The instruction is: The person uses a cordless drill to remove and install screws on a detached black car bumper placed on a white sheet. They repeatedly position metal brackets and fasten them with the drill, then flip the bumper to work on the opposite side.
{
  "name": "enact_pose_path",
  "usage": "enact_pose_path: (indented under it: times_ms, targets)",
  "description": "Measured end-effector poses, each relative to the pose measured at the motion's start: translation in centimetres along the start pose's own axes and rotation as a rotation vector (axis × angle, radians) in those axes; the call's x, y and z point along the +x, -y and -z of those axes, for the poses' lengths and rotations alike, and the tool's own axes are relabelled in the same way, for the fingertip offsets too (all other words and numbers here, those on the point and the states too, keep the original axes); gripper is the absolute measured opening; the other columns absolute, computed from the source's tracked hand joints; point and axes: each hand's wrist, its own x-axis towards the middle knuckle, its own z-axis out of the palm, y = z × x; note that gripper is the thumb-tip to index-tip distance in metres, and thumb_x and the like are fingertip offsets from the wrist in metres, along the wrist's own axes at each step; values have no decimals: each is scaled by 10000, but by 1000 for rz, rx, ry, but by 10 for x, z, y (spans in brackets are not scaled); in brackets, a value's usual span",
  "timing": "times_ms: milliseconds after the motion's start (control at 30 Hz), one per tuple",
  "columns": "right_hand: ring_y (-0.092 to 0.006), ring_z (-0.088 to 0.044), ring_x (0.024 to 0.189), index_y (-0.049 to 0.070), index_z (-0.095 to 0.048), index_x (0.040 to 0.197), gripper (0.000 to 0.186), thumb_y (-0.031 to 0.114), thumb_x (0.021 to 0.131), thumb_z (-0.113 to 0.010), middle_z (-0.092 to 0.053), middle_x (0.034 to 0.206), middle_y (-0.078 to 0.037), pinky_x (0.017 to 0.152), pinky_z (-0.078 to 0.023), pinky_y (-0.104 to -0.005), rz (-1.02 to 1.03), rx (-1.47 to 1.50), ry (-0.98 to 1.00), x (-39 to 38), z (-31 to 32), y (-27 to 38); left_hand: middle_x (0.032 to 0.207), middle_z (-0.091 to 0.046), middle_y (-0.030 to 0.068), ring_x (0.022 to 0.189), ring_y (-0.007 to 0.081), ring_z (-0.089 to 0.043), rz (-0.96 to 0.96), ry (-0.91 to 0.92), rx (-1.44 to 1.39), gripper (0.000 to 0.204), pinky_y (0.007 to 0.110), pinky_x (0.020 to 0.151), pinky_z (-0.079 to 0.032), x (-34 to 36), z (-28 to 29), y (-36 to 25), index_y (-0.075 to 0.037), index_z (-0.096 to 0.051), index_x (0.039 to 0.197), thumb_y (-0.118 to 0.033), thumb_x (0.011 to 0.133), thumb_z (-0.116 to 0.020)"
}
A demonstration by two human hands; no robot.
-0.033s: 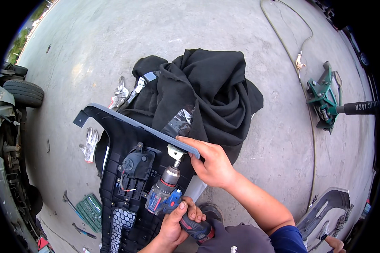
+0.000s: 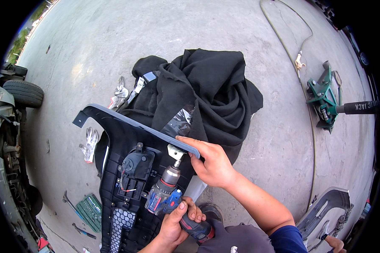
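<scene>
A car bumper (image 2: 143, 126) is tilted before me, its black ribbed inner side showing and a grey edge along the top. A fog lamp (image 2: 138, 164) and honeycomb mesh (image 2: 122, 219) are set in it. My right hand (image 2: 213, 163) grips the bumper's upper right corner, fingers on top, thumb beneath. My left hand (image 2: 179, 223) is wrapped round the handle of a blue and black cordless drill (image 2: 160, 196). The drill's bit meets a small pale metal bracket (image 2: 175, 152) under the bumper's edge, close to my right thumb. Whether a screw sits there is hidden.
Black cloth (image 2: 211, 92) lies heaped beyond the bumper, with gloves (image 2: 89, 144) beside it. A green jack (image 2: 325, 99) and hose (image 2: 312, 160) are right. At left stand a wheel (image 2: 25, 93) and green tool case (image 2: 90, 212). Another person's hand (image 2: 334, 243) shows lower right, near a grey part (image 2: 323, 208).
</scene>
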Motion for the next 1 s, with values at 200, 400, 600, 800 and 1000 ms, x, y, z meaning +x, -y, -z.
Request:
enact_pose_path:
  times_ms: [200,400,600,800,1000]
  targets:
    - [-439,-732,1196,23,-637,1470,631,-104,854,-590,-737,1335,-254,1024,-591,-455,-18,-3,8,0,1,0,814,-586,19,854,211,-627,3,-28,29,341,463,927,-526,-1,-5,-3,-110,-633,1170,-424,1077,-727]
    - [-431,-721,1236,16,-639,1465,627,-108,852,-593,-732,1356,-251,1067,-581,-454,-18,1,2,0,0,-1,814,-584,17,856,210,-626,14,-12,26,350,460,927,-525,-1,-2,-3,-114,-635,1172,-442,1081,-718]
    - [-423,-717,1254,14,-640,1465,625,-111,854,-595,-730,1371,-244,1084,-577,-452,-40,9,16,0,1,2,818,-583,16,863,208,-623,3,-14,13,340,462,930,-522,0,-1,-1,-116,-641,1182,-438,1093,-702]
    - [-430,-715,1250,12,-639,1461,619,-110,857,-592,-728,1368,-248,1077,-578,-457,-47,12,20,1,2,4,821,-586,14,862,204,-620,4,7,13,340,458,938,-517,1,0,-1,-116,-643,1191,-440,1101,-687]
    - [-444,-717,1225,7,-636,1458,616,-106,854,-590,-729,1350,-259,1051,-584,-468,-21,6,10,1,3,2,818,-589,39,872,229,-651,-2,-3,-45,360,475,939,-548,2,1,1,-64,-581,1169,-401,1106,-690]
